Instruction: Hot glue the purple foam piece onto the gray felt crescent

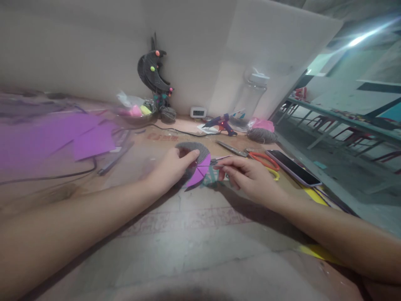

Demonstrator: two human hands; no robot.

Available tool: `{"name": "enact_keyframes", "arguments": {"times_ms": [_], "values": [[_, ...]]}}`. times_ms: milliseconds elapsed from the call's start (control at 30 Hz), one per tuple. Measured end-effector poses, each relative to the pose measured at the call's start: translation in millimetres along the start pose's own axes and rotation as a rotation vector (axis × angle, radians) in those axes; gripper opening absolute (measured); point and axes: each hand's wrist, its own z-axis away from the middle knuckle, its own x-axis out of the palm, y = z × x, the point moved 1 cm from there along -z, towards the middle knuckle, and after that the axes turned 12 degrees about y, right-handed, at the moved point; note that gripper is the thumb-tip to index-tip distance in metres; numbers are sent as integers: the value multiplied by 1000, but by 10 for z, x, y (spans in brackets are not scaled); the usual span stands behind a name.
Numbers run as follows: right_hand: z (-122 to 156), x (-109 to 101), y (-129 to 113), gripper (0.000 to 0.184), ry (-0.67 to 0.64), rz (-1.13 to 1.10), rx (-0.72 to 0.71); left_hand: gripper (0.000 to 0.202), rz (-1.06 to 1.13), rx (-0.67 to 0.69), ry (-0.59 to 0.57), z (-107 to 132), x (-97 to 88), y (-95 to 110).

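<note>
My left hand (171,169) grips a crescent-shaped piece (198,162), purple card partly wrapped in grey yarn, held just above the table. My right hand (247,174) is closed in a pinch on a thin grey yarn strand (216,161) that runs to the crescent's right side. The two hands are close together near the table's middle.
Orange-handled scissors (250,154) and a phone (293,167) lie right of my hands. A blue glue gun (221,123), a grey yarn ball (261,135) and a plastic jar (252,96) sit behind. Purple sheets (78,138) and a cable (46,176) lie left. A finished dark crescent (153,71) leans on the wall.
</note>
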Motion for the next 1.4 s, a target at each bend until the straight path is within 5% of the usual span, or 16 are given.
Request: {"name": "enact_keyframes", "arguments": {"times_ms": [167, 333, 567, 733, 1000, 1400], "values": [[-139, -60, 212, 19, 138, 95, 19, 24, -27, -24, 6, 19, -2, 17], [-214, -13, 431, 24, 74, 98, 78, 23, 3, -11, -6, 11, 3, -1], [-100, 74, 255, 50, 50, -443, 269, 25, -39, 6, -15, 16, 3, 19], [-60, 183, 232, 60, -112, -566, 324, 23, -36, 33, -26, 15, 5, 26], [-116, 149, 300, 27, -17, -325, 246, 26, -91, 37, -58, 24, -1, 49], [-114, 168, 366, 20, 7, -252, 293, 20, -106, 77, -147, 27, 9, 31]]}}
